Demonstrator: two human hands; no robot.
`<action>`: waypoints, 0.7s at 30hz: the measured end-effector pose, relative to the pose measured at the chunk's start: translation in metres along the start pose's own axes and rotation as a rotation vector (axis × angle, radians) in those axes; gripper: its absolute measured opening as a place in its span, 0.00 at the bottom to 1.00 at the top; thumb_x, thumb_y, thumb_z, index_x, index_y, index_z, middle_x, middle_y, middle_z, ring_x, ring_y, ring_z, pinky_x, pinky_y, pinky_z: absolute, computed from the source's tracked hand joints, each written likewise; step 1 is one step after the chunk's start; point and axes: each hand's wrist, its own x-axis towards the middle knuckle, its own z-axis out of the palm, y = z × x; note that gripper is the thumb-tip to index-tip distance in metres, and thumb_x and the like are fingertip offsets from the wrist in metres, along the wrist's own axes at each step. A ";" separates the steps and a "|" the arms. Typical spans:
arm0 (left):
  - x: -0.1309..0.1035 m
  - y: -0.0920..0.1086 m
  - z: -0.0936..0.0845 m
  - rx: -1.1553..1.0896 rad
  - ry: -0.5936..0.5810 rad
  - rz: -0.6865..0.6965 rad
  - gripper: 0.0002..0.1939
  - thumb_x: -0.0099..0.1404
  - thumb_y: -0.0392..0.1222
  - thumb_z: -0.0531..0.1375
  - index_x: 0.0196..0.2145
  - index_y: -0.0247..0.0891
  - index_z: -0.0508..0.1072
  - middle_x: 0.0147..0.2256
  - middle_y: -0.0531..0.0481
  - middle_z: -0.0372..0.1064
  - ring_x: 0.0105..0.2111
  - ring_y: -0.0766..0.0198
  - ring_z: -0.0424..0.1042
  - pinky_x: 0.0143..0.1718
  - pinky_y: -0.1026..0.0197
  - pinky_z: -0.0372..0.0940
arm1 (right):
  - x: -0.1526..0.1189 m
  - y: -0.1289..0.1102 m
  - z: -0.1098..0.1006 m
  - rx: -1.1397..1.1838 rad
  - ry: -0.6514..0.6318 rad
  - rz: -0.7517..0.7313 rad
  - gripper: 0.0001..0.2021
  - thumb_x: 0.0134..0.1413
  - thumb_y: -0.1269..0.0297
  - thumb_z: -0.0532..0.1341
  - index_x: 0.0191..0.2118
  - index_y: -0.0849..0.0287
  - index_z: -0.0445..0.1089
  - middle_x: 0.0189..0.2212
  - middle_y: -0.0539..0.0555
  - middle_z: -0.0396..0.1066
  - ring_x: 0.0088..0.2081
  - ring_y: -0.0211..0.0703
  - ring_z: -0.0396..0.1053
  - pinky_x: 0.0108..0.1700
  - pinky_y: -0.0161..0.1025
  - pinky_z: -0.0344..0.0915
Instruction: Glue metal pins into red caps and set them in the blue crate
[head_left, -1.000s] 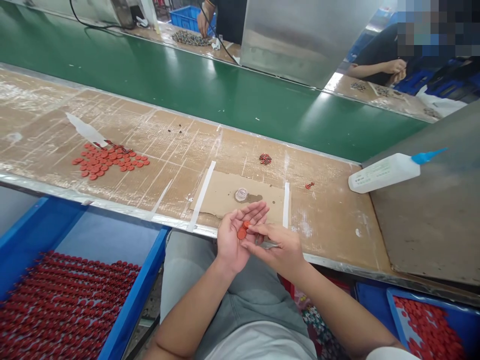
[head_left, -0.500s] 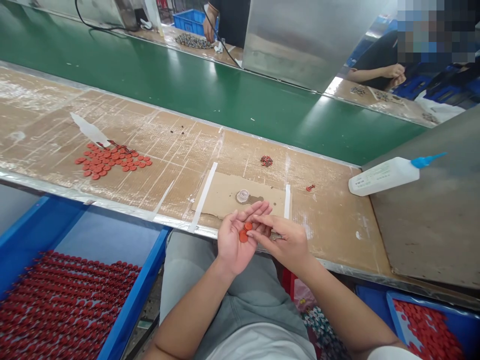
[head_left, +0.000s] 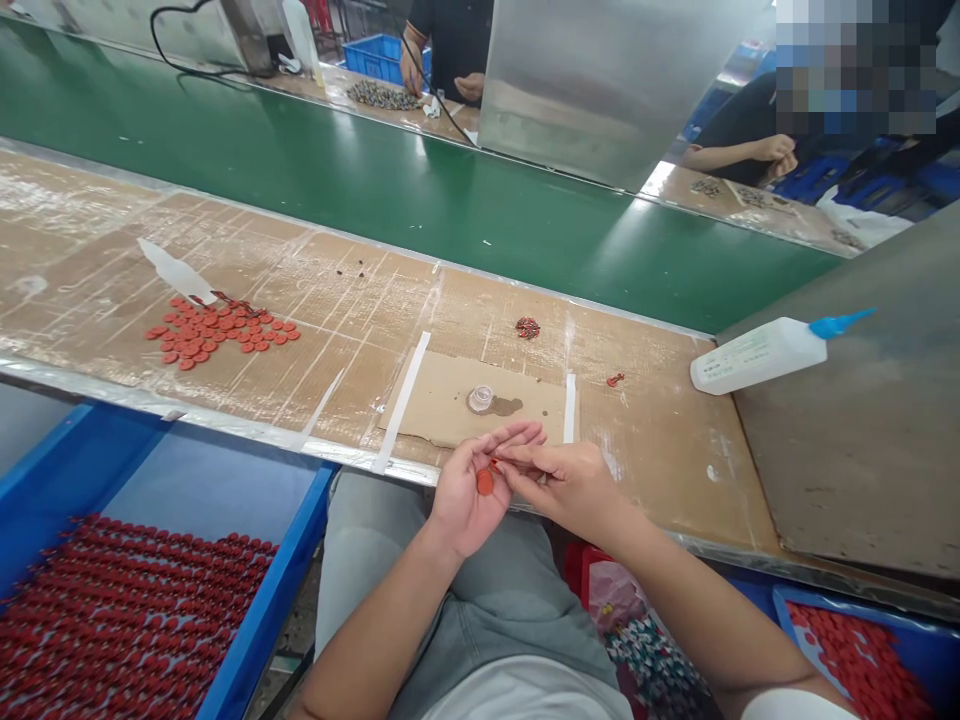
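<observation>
My left hand (head_left: 471, 500) is palm up at the bench's front edge, its fingers loosely curled, with a red disc (head_left: 485, 482) lying in the palm. Over its fingers, my right hand (head_left: 562, 480) pinches a small red piece (head_left: 494, 464) between thumb and fingertips; that piece is seen partly edge-on. Just beyond the hands, a small clear cup (head_left: 481, 399) stands on a cardboard sheet (head_left: 442, 390) beside a dark wet stain. Farther back sits a small cluster of red and dark pieces (head_left: 528, 328). One red piece (head_left: 615, 380) lies to the right.
Red discs (head_left: 195, 335) are heaped at left by a white pointed tool (head_left: 176, 272). A white bottle with blue nozzle (head_left: 757, 358) leans at right. Blue bins (head_left: 300, 540) with red parts flank my legs. A green belt (head_left: 375, 180) runs behind; two people work beyond.
The second red disc has left its flat position in my left palm, and a red piece now shows at my right fingertips. The view has shifted slightly. Across the belt, a person's second hand has appeared.
</observation>
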 end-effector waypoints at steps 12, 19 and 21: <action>0.000 -0.006 -0.006 -0.006 0.027 -0.062 0.09 0.65 0.37 0.57 0.37 0.32 0.77 0.36 0.48 0.78 0.38 0.70 0.75 0.48 0.65 0.69 | -0.001 0.025 -0.010 -0.181 0.260 -0.327 0.23 0.51 0.69 0.67 0.54 0.48 0.68 0.27 0.46 0.78 0.21 0.33 0.71 0.25 0.34 0.66; 0.001 -0.001 -0.009 0.053 0.117 0.032 0.11 0.60 0.33 0.61 0.42 0.35 0.76 0.37 0.50 0.78 0.39 0.70 0.76 0.48 0.66 0.70 | 0.011 0.031 -0.008 -0.059 0.233 -0.353 0.15 0.50 0.67 0.67 0.45 0.53 0.73 0.24 0.47 0.77 0.22 0.32 0.71 0.26 0.32 0.66; 0.001 0.002 -0.009 0.081 0.153 0.095 0.13 0.60 0.34 0.62 0.44 0.36 0.76 0.37 0.50 0.78 0.41 0.68 0.76 0.49 0.64 0.70 | 0.025 0.039 -0.008 -0.007 0.331 -0.144 0.11 0.51 0.63 0.65 0.42 0.56 0.74 0.26 0.50 0.77 0.23 0.34 0.71 0.27 0.33 0.67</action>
